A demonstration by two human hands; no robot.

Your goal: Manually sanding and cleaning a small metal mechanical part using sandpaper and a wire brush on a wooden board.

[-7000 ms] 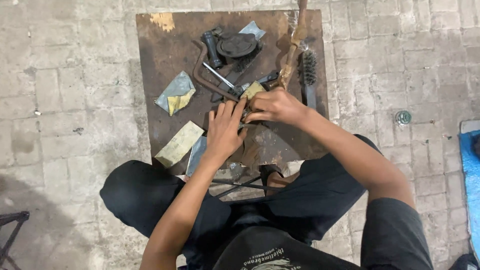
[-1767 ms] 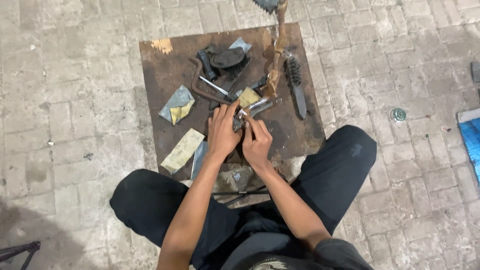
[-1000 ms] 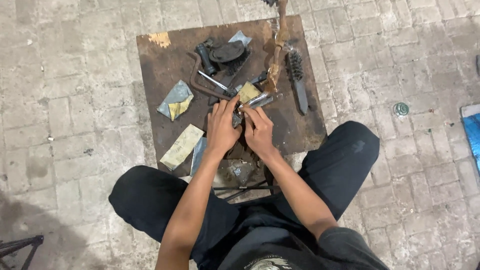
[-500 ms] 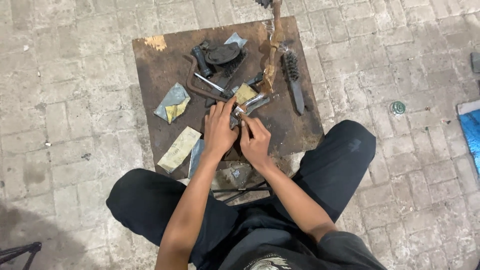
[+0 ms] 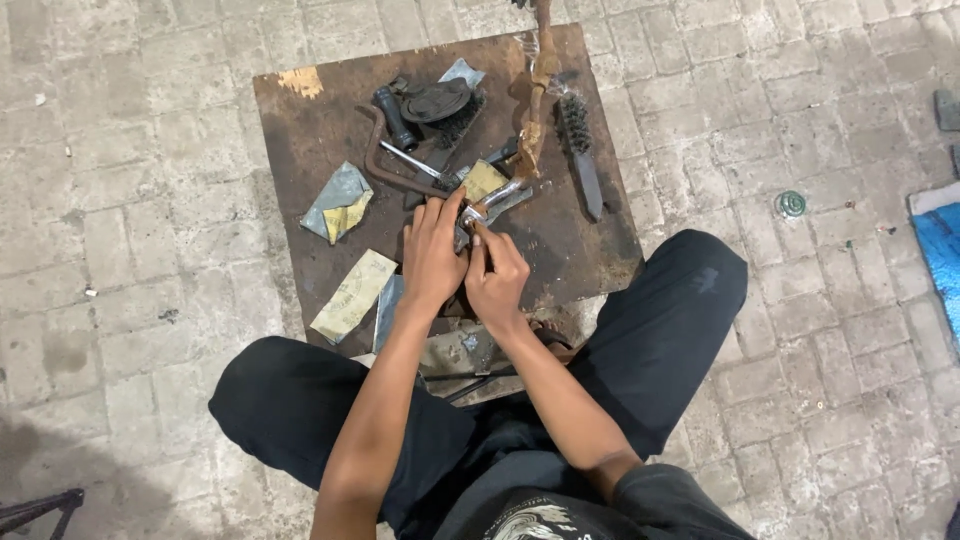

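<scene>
Both hands are working close together near the middle of the desk (image 5: pixel 300 130), a low board of dark rusty brown. The left hand (image 5: pixel 432 255) is lying with fingers curled over a small shiny metal part (image 5: pixel 490 203), pressing it down, and the right hand (image 5: pixel 497 280) is pinching at the same part from the near side with thumb and fingertips closed. The part looks hard, stiff and rather heavy for its size, maybe greasy, so I think the best hold is on its flat sides and not on the thin end.

Toward the left edge 1 crumpled grey and yellow packet (image 5: pixel 337 203) is lying, and near the front edge 1 flat pale yellow sheet (image 5: pixel 352 296), long and rectangular, with a grey sheet just beside it. Toward the right edge 1 wire brush (image 5: pixel 579 150) is resting, and at the far edge a rusty upright bar (image 5: pixel 533 100) is standing.
</scene>
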